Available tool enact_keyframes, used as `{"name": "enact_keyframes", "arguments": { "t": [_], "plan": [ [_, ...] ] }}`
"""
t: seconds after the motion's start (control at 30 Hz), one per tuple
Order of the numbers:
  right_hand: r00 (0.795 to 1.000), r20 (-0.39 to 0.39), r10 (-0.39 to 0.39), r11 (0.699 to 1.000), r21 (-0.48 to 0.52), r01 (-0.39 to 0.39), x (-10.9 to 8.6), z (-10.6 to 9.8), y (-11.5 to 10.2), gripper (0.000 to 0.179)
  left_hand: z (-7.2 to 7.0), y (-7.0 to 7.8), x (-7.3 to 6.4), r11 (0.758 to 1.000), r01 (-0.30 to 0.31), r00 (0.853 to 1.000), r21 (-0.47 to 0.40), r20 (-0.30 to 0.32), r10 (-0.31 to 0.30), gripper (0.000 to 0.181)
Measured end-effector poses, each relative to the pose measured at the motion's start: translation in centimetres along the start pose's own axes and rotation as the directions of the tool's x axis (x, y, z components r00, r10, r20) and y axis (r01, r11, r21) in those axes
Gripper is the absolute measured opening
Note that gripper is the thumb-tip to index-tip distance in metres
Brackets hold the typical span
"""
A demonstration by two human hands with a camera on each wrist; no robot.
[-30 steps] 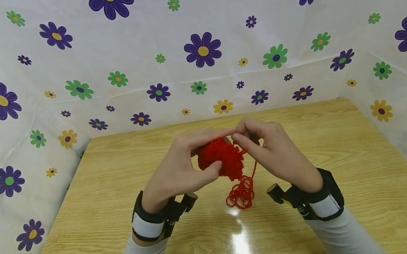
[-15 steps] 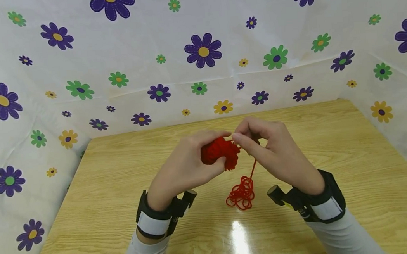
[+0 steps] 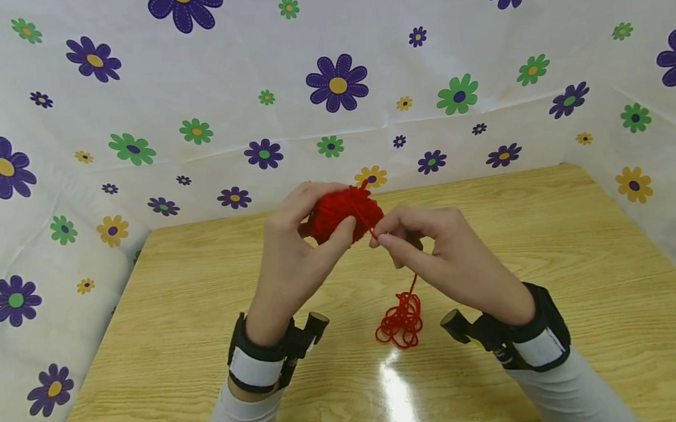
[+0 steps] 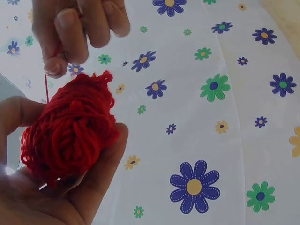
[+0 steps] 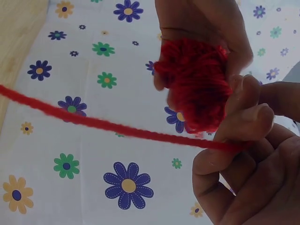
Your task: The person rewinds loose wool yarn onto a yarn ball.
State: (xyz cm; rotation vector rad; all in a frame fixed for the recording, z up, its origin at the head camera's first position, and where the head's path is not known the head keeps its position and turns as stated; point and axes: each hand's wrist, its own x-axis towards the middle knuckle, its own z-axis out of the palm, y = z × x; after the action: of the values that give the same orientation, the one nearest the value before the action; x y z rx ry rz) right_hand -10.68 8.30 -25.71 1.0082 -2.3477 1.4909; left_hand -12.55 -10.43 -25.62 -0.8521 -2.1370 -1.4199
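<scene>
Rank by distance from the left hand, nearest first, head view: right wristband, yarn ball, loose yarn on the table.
From the left hand:
1. Yarn ball: in its grip.
2. Loose yarn: on the table, lower and further right in the picture.
3. Right wristband: farthest right.

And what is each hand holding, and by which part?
Left hand: red yarn ball, gripped around its sides. Right hand: yarn strand, pinched near the ball.

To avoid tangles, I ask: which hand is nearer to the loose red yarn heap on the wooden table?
The right hand, raised above and slightly right of the heap; the left hand, holding the red yarn ball, is farther away, leftward.
</scene>
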Motion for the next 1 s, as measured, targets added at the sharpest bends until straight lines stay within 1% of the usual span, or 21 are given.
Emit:
{"name": "enact_keyframes", "arguments": {
  "t": [0.1, 0.2, 0.3, 0.37, 0.47, 0.57, 0.63, 0.8, 0.9, 1.0],
  "plan": [
    [0.999, 0.029, 0.015, 1.0, 0.007, -0.016, 0.0, 0.1, 0.0, 0.009, -0.1, 0.1, 0.0, 0.996, -0.011, 0.999, -0.083, -0.031, 0.008, 0.027],
    [0.999, 0.046, 0.028, 1.0, 0.011, -0.029, 0.0, 0.1, 0.0, 0.009, -0.2, 0.2, 0.0, 0.984, -0.014, 0.999, -0.177, -0.043, 0.006, 0.029],
    [0.998, 0.054, 0.031, 0.999, 0.009, -0.032, 0.0, 0.1, 0.3, 0.007, -0.3, 0.3, 0.0, 0.968, -0.008, 0.999, -0.252, -0.037, -0.001, 0.031],
    [0.998, 0.058, 0.03, 1.0, 0.008, -0.03, 0.0, 0.1, 0.6, 0.007, -0.3, 0.4, 0.0, 0.953, -0.003, 1.0, -0.304, -0.026, -0.006, 0.031],
    [0.997, 0.075, 0.033, 0.999, 0.014, -0.035, 0.0, 0.3, 1.9, 0.007, -0.4, 0.5, 0.0, 0.931, -0.002, 1.0, -0.366, -0.009, -0.001, 0.031],
    [0.995, 0.092, 0.039, 0.999, 0.011, -0.041, -0.1, 0.4, 3.1, 0.009, -0.5, 0.4, -0.1, 0.914, -0.006, 1.0, -0.406, 0.012, 0.012, 0.035],
    [0.995, 0.094, 0.04, 0.999, -0.002, -0.04, -0.1, 0.5, 3.8, 0.012, -0.6, 0.4, -0.1, 0.905, 0.0, 0.999, -0.426, 0.04, 0.019, 0.038],
    [0.995, 0.084, 0.045, 0.998, -0.036, -0.042, -0.2, 0.4, 4.0, 0.012, -0.7, 0.4, -0.3, 0.876, 0.061, 0.991, -0.478, 0.134, 0.004, 0.038],
    [0.996, 0.07, 0.057, 0.998, -0.042, -0.054, -0.2, 0.3, 3.9, 0.011, -0.7, 0.4, -0.2, 0.865, 0.083, 0.987, -0.494, 0.159, -0.004, 0.036],
    [0.997, 0.053, 0.061, 0.998, -0.036, -0.059, -0.2, 0.1, 3.9, 0.009, -0.6, 0.4, -0.2, 0.861, 0.085, 0.984, -0.502, 0.18, 0.008, 0.034]
  ]
}}
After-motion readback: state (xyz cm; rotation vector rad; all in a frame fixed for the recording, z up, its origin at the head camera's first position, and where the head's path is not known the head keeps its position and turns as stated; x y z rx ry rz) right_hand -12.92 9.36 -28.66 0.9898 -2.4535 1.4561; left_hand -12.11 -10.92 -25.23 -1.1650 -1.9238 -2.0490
